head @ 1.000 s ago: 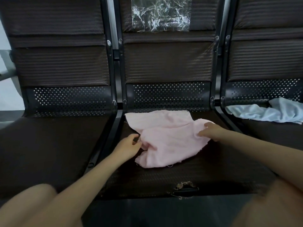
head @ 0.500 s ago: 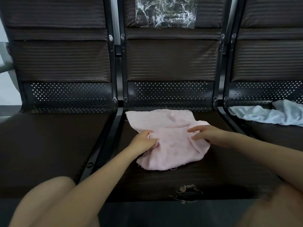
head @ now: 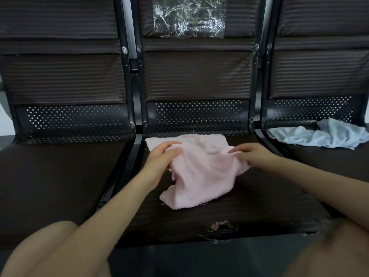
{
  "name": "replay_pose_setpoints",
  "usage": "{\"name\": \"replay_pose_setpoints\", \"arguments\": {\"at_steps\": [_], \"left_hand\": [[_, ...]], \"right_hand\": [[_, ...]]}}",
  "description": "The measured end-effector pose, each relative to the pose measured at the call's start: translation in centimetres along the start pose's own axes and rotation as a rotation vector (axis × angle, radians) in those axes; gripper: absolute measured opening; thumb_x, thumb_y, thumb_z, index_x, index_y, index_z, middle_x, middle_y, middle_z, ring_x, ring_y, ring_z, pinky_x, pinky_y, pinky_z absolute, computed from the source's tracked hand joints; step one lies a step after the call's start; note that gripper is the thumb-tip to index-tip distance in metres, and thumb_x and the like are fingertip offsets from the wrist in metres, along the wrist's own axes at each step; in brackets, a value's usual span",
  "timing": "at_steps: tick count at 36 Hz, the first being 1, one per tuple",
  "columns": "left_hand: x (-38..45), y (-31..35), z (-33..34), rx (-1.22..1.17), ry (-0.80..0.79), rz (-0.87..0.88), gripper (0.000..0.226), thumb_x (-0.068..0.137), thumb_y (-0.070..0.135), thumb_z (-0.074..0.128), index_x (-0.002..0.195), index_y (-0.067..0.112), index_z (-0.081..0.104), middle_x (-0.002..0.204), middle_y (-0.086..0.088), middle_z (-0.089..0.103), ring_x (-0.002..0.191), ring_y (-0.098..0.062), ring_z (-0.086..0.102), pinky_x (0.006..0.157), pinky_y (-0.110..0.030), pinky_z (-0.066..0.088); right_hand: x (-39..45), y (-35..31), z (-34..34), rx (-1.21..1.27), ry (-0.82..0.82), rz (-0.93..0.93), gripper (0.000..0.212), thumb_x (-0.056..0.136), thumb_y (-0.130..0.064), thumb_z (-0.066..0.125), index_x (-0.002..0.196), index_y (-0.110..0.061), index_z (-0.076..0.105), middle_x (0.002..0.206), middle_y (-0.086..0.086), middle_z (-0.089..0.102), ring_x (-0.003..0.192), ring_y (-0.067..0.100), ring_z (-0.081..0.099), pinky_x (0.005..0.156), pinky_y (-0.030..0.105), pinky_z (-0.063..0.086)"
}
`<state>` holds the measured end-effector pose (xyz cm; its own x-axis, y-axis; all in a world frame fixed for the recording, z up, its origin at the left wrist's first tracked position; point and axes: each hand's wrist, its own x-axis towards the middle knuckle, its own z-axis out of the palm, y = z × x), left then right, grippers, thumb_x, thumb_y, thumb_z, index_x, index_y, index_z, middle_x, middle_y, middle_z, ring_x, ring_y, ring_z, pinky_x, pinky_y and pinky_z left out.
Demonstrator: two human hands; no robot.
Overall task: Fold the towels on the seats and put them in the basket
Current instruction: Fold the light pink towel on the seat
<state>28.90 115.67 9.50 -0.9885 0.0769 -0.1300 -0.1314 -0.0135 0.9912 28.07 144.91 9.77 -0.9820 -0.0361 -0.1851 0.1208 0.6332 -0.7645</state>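
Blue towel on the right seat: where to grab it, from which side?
Judgement: pinch the light blue towel at its flat left end, which points toward the middle seat, coming from above and the left. That end lies thin on the right seat; the right part is bunched and runs out of frame.

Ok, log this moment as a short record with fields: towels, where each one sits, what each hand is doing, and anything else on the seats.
pink towel: rumpled pink towel on the middle seat
blue towel: crumpled light blue towel on the right seat, untouched
left hand: left hand pinches the pink towel's left edge
right hand: right hand grips its right edge
other: clear plastic sheet on the middle backrest
basket: not in view
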Motion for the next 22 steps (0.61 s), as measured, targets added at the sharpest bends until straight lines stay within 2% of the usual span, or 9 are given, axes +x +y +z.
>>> {"name": "replay_pose_setpoints", "arguments": {"at_steps": [3,7,10,12,14,16,17,19,22], "left_hand": [[-1.1,1.7,-1.3,0.030,0.116,0.124,0.017,0.080,0.025,0.070,0.097,0.028,0.073,0.108,-0.002,0.070,0.104,-0.020,0.063,0.090,-0.038,0.050],[-2.8,4.1,-3.2,0.093,0.294,0.282,0.012,0.088,0.016,0.066,0.095,0.023,0.072,0.097,0.000,0.071,0.090,-0.013,0.063,0.079,-0.027,0.050],[-3.5,5.2,-4.2,0.242,0.336,0.357,0.011,0.089,0.019,0.065,0.096,0.024,0.071,0.098,0.008,0.069,0.091,-0.005,0.061,0.080,-0.024,0.048],[-3.3,4.9,-4.5,0.374,0.322,0.360,0.014,0.091,0.019,0.062,0.096,0.030,0.069,0.099,0.014,0.067,0.093,0.000,0.058,0.080,-0.021,0.046],[-2.8,3.7,-4.3,0.593,0.270,0.324,0.021,0.092,0.016,0.059,0.103,0.033,0.065,0.101,0.016,0.062,0.091,0.001,0.055,0.075,-0.015,0.041],[-2.1,1.9,-4.2,0.791,0.229,0.292,0.026,0.091,0.015,0.060,0.111,0.031,0.065,0.101,0.010,0.057,0.088,-0.003,0.054,0.070,-0.011,0.038],[-1.8,1.0,-4.4,0.861,0.216,0.283,0.028,0.091,0.014,0.060,0.114,0.029,0.065,0.101,0.008,0.055,0.086,-0.004,0.054,0.068,-0.013,0.039],[-1.5,-0.4,-4.7,0.981,0.180,0.260,0.034,0.091,0.013,0.059,0.123,0.024,0.062,0.105,0.003,0.053,0.089,-0.009,0.055,0.072,-0.020,0.041],[-1.3,-1.6,-5.0,1.062,0.128,0.161,0.038,0.091,0.019,0.058,0.129,0.023,0.057,0.117,-0.003,0.051,0.101,-0.017,0.054,0.083,-0.030,0.045]], "right_hand": [[-1.0,-1.5,-1.5,0.299,0.085,0.005,0.026,0.094,-0.007,0.053,0.098,-0.022,0.073,0.107,0.011,0.068,0.090,0.020,0.062,0.077,0.030,0.051],[-2.1,-2.7,-3.9,0.739,0.057,0.064,0.027,0.098,-0.010,0.045,0.115,-0.014,0.066,0.106,0.007,0.068,0.087,0.018,0.063,0.074,0.028,0.051],[-2.3,-2.5,-5.3,0.994,0.082,0.094,0.024,0.099,-0.015,0.045,0.117,-0.015,0.061,0.108,0.008,0.066,0.091,0.019,0.064,0.078,0.032,0.053],[-1.7,-1.9,-5.6,1.073,0.141,0.114,0.025,0.098,-0.015,0.049,0.122,-0.013,0.059,0.111,0.010,0.066,0.099,0.021,0.064,0.081,0.033,0.054],[-1.1,-1.2,-5.4,1.034,0.171,0.147,0.025,0.097,-0.014,0.050,0.121,-0.012,0.058,0.105,0.009,0.063,0.094,0.021,0.062,0.077,0.031,0.052],[-0.9,-0.5,-4.5,0.855,0.118,0.204,0.014,0.097,-0.014,0.050,0.108,-0.010,0.058,0.094,0.008,0.058,0.080,0.019,0.057,0.069,0.028,0.052],[-0.8,0.0,-4.0,0.741,0.082,0.242,0.014,0.097,-0.015,0.051,0.108,-0.009,0.058,0.097,0.011,0.059,0.082,0.021,0.058,0.071,0.030,0.052],[-0.5,1.3,-3.2,0.516,0.033,0.315,0.029,0.097,-0.015,0.054,0.125,-0.007,0.053,0.110,0.017,0.060,0.091,0.026,0.060,0.081,0.036,0.051],[-0.4,2.8,-2.2,0.094,-0.091,0.350,0.052,0.094,-0.020,0.060,0.142,-0.015,0.041,0.115,0.010,0.060,0.097,0.020,0.059,0.082,0.035,0.048]]}}
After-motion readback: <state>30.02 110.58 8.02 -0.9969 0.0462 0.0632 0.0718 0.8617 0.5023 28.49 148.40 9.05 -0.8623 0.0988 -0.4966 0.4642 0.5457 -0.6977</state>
